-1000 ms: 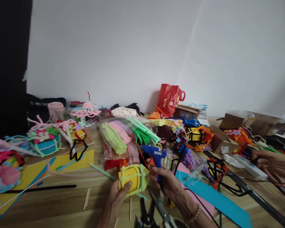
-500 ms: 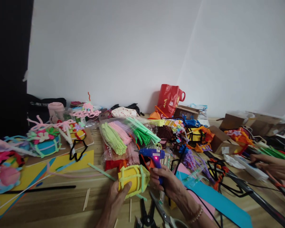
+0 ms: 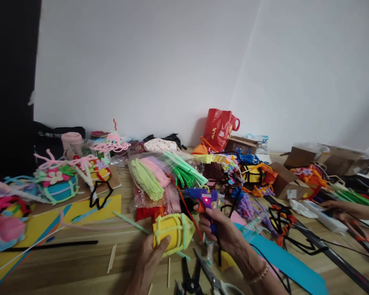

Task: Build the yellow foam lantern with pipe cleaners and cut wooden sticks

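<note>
My left hand (image 3: 150,254) grips a yellow cylinder (image 3: 169,235) wrapped in pale green fuzzy strips, lying on its side. My right hand (image 3: 217,229) is closed around the handle of a blue hot glue gun (image 3: 203,196) with an orange trigger. A red light glows on the gun, and its nozzle points left, above and apart from the cylinder. Below the hands lie black-handled pliers (image 3: 191,280) and scissors (image 3: 213,276). A bag of pipe cleaners (image 3: 147,180) sits just beyond the cylinder.
Blue card (image 3: 283,258) lies right of my wrist. Finished-looking flowered pieces (image 3: 60,186) stand at the left on yellow card (image 3: 107,205). A red bag (image 3: 219,129) and cardboard boxes (image 3: 290,180) are behind. Another person's hand (image 3: 341,207) is at the far right.
My right hand has moved the glue gun right, away from the cylinder, uncovering a red strip behind it. My left hand and the cylinder stay put. The other person's hand has shifted slightly.
</note>
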{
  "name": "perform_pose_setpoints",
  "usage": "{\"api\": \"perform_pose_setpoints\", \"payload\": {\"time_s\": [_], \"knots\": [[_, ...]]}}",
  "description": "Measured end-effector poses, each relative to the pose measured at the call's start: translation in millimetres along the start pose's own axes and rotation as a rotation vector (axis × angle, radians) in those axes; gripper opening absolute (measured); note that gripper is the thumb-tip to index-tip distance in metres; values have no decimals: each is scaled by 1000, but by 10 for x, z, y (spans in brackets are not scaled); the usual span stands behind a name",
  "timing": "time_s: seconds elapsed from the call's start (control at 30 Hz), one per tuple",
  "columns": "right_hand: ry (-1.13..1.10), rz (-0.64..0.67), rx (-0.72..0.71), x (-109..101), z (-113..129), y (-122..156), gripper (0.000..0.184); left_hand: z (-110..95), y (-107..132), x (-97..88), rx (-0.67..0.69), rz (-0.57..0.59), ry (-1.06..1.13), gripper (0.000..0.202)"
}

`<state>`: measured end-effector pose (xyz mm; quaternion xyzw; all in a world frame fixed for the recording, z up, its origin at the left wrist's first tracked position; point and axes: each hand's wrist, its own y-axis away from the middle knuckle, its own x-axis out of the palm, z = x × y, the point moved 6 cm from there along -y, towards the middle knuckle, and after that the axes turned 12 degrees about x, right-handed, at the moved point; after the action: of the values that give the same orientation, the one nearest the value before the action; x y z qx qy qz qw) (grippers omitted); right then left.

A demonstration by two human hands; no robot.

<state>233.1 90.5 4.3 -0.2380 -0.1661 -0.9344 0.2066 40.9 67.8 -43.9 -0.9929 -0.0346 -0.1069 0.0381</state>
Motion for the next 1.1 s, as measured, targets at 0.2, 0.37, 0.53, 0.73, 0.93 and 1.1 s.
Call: {"api": "perform_pose_setpoints", "payload": {"time_s": [0.2, 0.37, 0.53, 0.73, 0.93, 1.1], "knots": [[118, -140, 12, -252, 182, 61, 37, -93, 36, 4, -3, -25, -41, 43], [273, -310, -9, -465, 275, 151, 31, -58, 4, 3, 0, -24, -42, 44], [397, -443, 34, -642, 227, 155, 31, -18, 1, -18, -4, -12, -56, 46], [477, -351, 135, -783, 8, -13, 38, 34, -1, -36, 24, 13, -28, 49], [529, -273, 157, -871, -5, -52, 44, 4, 21, 0, 16, -14, 12, 47], [630, -316, 114, -933, 202, 82, 39, -68, 63, 11, 17, -41, -6, 44]]}}
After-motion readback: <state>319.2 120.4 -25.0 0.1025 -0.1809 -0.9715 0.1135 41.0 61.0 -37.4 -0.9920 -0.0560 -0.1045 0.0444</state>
